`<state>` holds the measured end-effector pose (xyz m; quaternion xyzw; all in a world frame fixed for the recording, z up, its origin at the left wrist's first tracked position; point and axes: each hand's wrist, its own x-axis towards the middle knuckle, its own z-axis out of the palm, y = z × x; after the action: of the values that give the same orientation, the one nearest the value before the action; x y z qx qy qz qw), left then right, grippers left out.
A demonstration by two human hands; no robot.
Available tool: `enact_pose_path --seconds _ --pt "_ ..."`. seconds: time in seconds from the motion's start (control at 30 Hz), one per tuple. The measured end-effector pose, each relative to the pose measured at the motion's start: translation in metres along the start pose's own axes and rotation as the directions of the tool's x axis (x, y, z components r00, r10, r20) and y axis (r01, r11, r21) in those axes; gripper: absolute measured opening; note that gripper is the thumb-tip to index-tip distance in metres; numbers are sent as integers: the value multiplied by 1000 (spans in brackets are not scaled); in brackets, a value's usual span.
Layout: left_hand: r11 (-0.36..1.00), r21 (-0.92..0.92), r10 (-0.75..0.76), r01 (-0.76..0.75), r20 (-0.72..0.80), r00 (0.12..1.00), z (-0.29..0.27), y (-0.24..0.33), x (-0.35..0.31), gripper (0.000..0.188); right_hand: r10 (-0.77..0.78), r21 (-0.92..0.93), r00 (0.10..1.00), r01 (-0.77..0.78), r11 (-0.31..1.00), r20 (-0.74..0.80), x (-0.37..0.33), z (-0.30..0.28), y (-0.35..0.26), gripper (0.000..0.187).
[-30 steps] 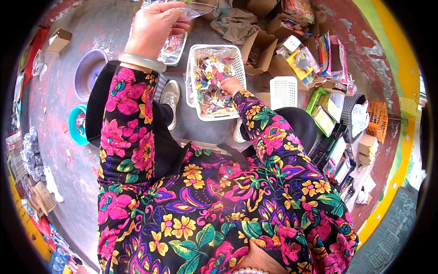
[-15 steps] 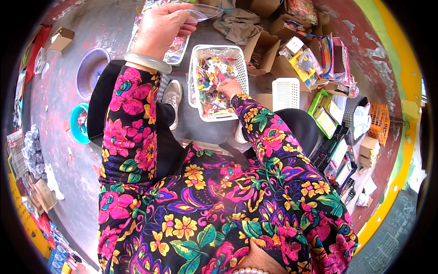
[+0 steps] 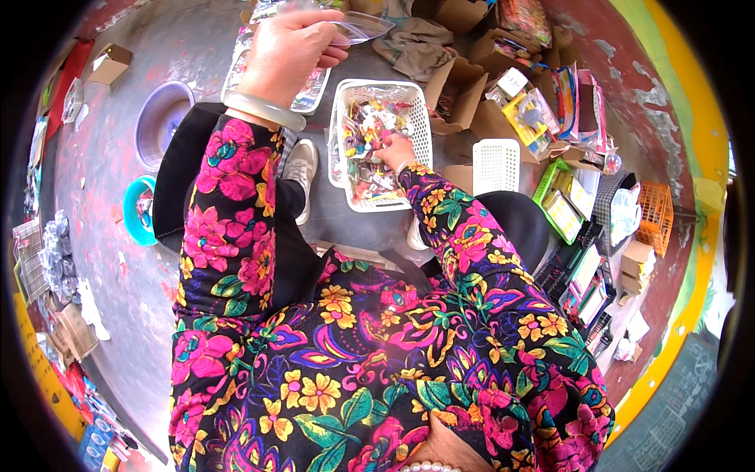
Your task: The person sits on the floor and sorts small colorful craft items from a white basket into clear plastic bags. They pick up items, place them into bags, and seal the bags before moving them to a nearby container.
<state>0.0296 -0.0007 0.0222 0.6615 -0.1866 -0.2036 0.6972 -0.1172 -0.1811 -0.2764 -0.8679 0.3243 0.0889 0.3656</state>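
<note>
The left hand (image 3: 295, 51) pinches a clear plastic bag (image 3: 366, 29) between thumb and fingers, raised out ahead of the body, while the right hand (image 3: 399, 151) reaches into a white perforated basket (image 3: 423, 130), its fingers bent among small multicoloured trinkets (image 3: 371, 122), and whether they clasp one cannot be told. The basket stands on the floor (image 3: 228, 425) between the person's shoes (image 3: 299, 173), with an open cardboard box (image 3: 454, 90) and a smaller white basket (image 3: 496, 167) to its right, and a purple basin (image 3: 145, 126) farther left.
</note>
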Motion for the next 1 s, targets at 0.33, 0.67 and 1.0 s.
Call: enact_pose_path --seconds 0.33,0.67,1.0 --pt "999 34 -25 25 2 1000 4 3 -2 24 -105 -262 994 96 960 -17 -2 -3 -5 19" --pt "992 1 -122 123 79 989 3 -14 11 19 156 565 923 -343 751 353 -13 -61 -49 16" --pt "958 103 -277 269 73 958 2 -21 12 23 -346 811 935 266 520 -84 -74 -243 -183 15"
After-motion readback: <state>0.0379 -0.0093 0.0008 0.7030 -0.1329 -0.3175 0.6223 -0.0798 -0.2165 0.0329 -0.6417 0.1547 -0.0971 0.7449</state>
